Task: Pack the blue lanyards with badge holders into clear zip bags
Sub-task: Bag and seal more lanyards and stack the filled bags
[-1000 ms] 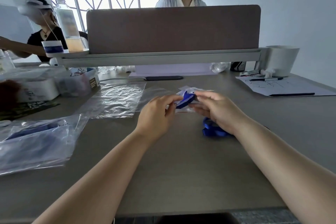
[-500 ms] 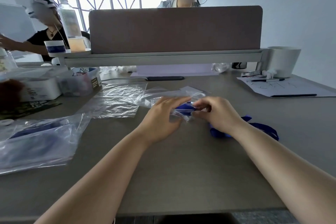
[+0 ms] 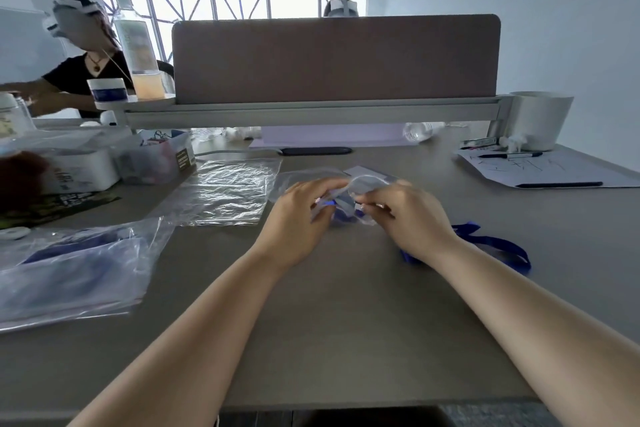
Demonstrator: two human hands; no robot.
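GRIP: left hand and right hand both pinch zip bag mouth | LOAD: lanyard judged soft, light; tail loose behind right wrist | FILM: likely slippery; hold by rim

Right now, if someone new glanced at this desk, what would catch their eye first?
The left hand and right hand meet at the middle of the desk, pinching a clear zip bag with a blue lanyard bunched inside, its loose strap trailing right past the right wrist. Empty clear bags lie flat to the left, and filled bags sit nearer, at far left.
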